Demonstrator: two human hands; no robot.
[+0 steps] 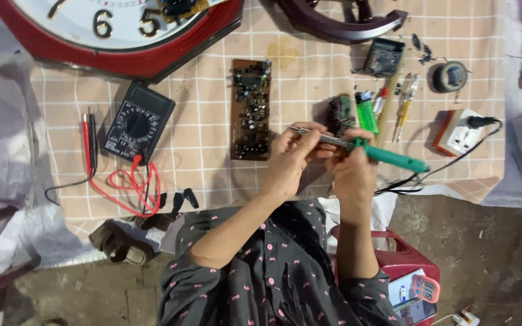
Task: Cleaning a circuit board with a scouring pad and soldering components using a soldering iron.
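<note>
A: What is each hand on?

B: The right hand [353,166] is closed around the green-handled soldering iron with a metal shaft [364,148]. The left hand [294,156] curls its fingers at the shaft's tip end; whether it pinches something small there cannot be told.

A: And around the iron?

B: Just above it lies a small dark circuit board [341,113], partly hidden by the hands, beside a green plastic lighter [367,112] and two thin screwdrivers [403,107]. Left of the iron lies a long brown circuit board studded with parts [251,110]; further left, a black multimeter with a round dial [138,124] and its red and black probe leads [129,186]. Well above and to the left sits the red-framed wall clock with a white face [122,30].

A: Anything in the way?

B: The iron's black cord [448,162] runs right to a white and orange socket block [461,135].

A: Room to move?

B: The peach checked cloth [203,166] lies bare between the iron and the meter; its edge falls just below the iron, by the lap.
</note>
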